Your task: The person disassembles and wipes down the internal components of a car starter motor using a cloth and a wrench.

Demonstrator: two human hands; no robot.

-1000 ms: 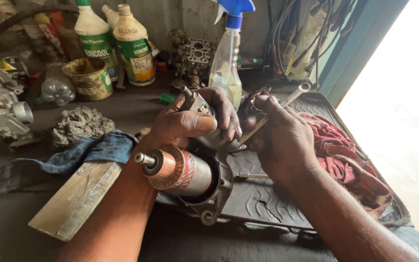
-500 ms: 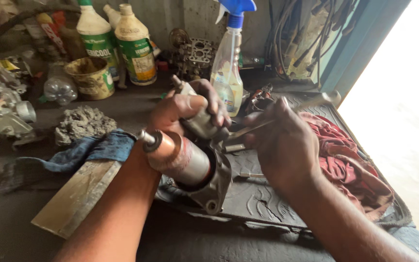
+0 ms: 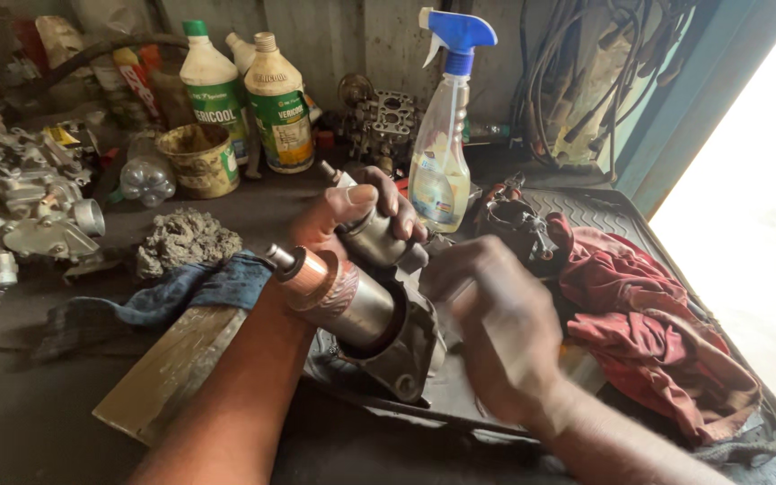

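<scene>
My left hand (image 3: pixel 361 214) grips the dark cylindrical upper part of a starter motor (image 3: pixel 379 314) and holds it tilted above the bench. The motor's armature sticks out toward me, with a copper commutator end (image 3: pixel 314 277) and a shiny steel body. Its grey cast housing (image 3: pixel 410 355) hangs at the lower end. My right hand (image 3: pixel 496 328) is blurred just right of the housing, with the fingers curled. Whether it holds anything is unclear.
A spray bottle (image 3: pixel 442 171), two coolant bottles (image 3: pixel 278 99) and a tin can (image 3: pixel 195 160) stand at the back. A red rag (image 3: pixel 648 314) lies on a black ribbed mat (image 3: pixel 604 216). To the left lie a blue rag (image 3: pixel 190 287), wooden plank (image 3: pixel 172 368), grey lump (image 3: pixel 186 238) and carburetor parts (image 3: pixel 38 216).
The starter motor has been lifted off the mat and tilted more upright. My right hand has moved away from the far side of the motor toward me, and the wrench is out of sight.
</scene>
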